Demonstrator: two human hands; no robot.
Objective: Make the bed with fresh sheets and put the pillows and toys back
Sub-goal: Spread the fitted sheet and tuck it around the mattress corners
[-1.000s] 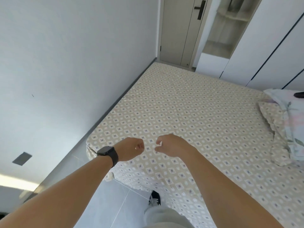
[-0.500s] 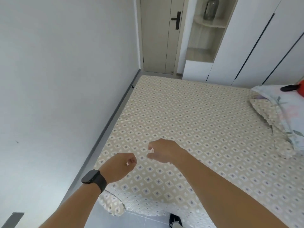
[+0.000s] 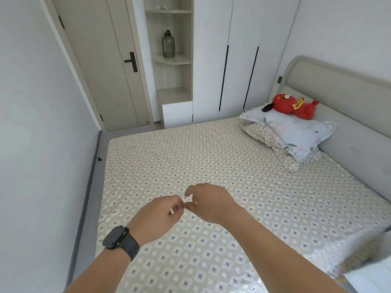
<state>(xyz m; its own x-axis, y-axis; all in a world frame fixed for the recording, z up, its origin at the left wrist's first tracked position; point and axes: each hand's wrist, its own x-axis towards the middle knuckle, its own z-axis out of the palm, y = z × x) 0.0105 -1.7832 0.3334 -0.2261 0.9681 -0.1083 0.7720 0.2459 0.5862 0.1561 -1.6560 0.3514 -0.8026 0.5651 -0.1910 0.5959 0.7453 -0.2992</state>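
A beige diamond-patterned sheet (image 3: 211,166) lies flat over the whole mattress. At the head end a floral pillow (image 3: 296,134) rests on a pillow in the sheet's pattern (image 3: 257,132). A red plush toy (image 3: 293,106) lies on top, against the grey headboard (image 3: 349,98). I hold both hands above the foot half of the bed, fingertips nearly touching. My left hand (image 3: 156,216), with a black watch on its wrist, has its fingers curled in and holds nothing. My right hand (image 3: 209,201) has loosely curled fingers and is empty.
A narrow strip of floor (image 3: 88,208) runs between the bed and the left wall. Beyond the bed stand a closed door (image 3: 105,66), open shelves with a dark glass bottle (image 3: 168,44), and white wardrobe doors (image 3: 239,60). Something white sits at the bottom right corner (image 3: 368,278).
My view has swung up and right, bringing the headboard, pillows and toy into sight. Both hands stayed together over the sheet; the right hand's fingers have loosened.
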